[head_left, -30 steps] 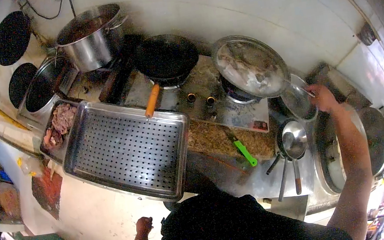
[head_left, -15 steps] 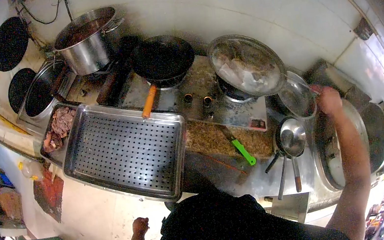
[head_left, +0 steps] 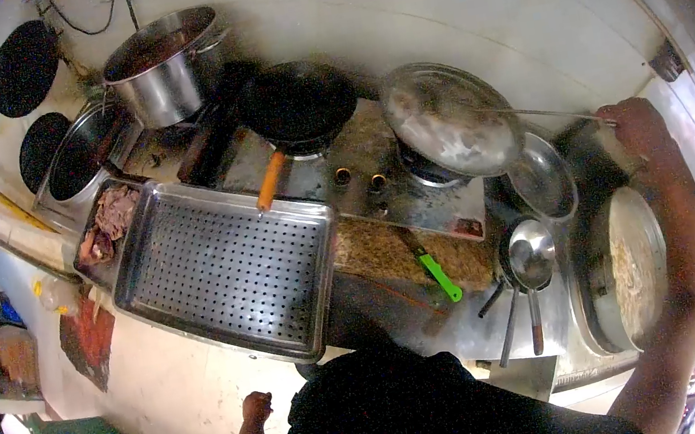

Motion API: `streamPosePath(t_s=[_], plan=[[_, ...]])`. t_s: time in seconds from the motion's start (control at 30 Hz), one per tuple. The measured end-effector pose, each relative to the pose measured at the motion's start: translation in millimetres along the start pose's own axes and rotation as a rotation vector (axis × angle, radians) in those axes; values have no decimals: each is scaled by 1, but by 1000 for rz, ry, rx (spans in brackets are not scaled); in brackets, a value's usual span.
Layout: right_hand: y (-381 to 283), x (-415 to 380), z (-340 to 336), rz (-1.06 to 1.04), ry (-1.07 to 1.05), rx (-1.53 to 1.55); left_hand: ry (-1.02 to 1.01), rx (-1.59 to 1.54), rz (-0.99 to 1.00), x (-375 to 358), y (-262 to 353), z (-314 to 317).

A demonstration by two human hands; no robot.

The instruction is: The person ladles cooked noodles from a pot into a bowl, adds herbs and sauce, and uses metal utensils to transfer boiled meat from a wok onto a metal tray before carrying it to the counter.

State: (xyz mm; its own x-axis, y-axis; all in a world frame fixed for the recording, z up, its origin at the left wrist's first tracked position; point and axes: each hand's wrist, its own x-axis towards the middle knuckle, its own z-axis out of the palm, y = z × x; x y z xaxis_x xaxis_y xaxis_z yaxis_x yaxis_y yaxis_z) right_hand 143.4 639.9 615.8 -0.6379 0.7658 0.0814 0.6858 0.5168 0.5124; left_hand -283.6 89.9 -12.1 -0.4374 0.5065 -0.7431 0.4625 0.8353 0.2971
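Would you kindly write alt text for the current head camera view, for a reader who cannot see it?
A person's right hand holds a long, thin utensil reaching over a large pan; the left hand hangs apart. A perforated metal tray, an orange-handled wok and a green-handled tool are nearby.

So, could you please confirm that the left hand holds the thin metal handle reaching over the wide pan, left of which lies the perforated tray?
Not quite: the head view shows the right hand holding the thin metal handle over the wide pan; the perforated tray does lie to its left.
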Motion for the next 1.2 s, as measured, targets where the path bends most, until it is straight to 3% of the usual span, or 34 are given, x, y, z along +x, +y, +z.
streamPosePath(t_s=[0.03,0.1,0.23,0.3,0.33,0.4,0.43,0.5,0.53,0.6,0.63,0.7,0.73,0.8,0.83,0.9,0.93,1.0,1.03,1.1,1.2], plan=[[7,3,6,-4,0,1,0,-3,-3,6,-10,9],[30,10,25,78,-86,-65,52,-140,198,26,-50,36],[38,9,34,59,-105,-2,-4,-117,9,8,-26,25],[34,7,31,76,-71,26,102,264,319,-2,-18,17],[35,7,33,76,-72,28,101,265,318,-6,-11,9],[38,8,38,39,-55,29,66,568,463,-21,21,-19],[43,9,44,39,-57,30,65,569,463,-20,22,-18],[48,14,55,-95,0,82,37,31,200,-16,25,-20],[50,15,60,-95,1,82,38,31,200,-15,26,-21],[49,20,65,-51,-126,78,195,525,550,-16,30,-25],[50,22,71,-53,-124,78,197,524,548,-4,16,-13],[53,28,91,61,-248,223,142,-112,381,23,-16,15],[51,28,103,59,-248,221,142,-115,380,17,-7,11],[43,22,131,-3,-119,254,34,328,244,-2,22,-5],[36,19,139,-4,-119,251,34,326,246,-10,26,-8],[17,13,155,172,-227,493,104,541,524,-18,31,-11],[15,5,168,170,-228,492,104,540,523,-18,29,-9],[16,-8,197,94,-44,663,61,78,277,-17,25,-4],[15,-8,212,97,-45,662,60,81,279,-15,25,-5],[9,-15,224,79,-122,497,98,465,435,-15,29,-11],[-13,-14,209,43,-312,679,115,242,386,-6,27,-17]])
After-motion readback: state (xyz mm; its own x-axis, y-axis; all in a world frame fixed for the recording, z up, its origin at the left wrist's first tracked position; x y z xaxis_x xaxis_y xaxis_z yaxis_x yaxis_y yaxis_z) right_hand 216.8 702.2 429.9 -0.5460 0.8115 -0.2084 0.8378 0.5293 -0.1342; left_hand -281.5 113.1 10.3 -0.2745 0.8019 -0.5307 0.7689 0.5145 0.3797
